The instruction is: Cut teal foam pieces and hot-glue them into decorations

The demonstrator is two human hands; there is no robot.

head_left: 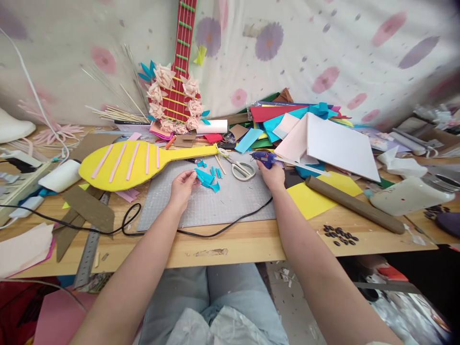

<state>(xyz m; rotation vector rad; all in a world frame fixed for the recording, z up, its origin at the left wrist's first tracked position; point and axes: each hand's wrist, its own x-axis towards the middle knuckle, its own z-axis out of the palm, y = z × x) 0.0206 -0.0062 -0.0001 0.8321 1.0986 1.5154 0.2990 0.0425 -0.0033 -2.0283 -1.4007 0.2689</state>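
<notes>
Both hands working over a grey cutting mat [215,201] on the wooden counter [244,242].

Left hand [182,186] is pinching a teal foam piece [206,179] between its fingertips, just above the mat; small teal offcuts [215,171] are lying beside it. Right hand [273,175] is gripping a blue glue gun [264,158], its black cord [230,225] trailing across the mat. Scissors [241,168] are lying between the hands; a yellow paddle-shaped cutout [132,163] with pink strips is lying to the left.

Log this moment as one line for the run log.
left hand: holds blue scrap | right hand: grips glue gun | scissors between
</notes>
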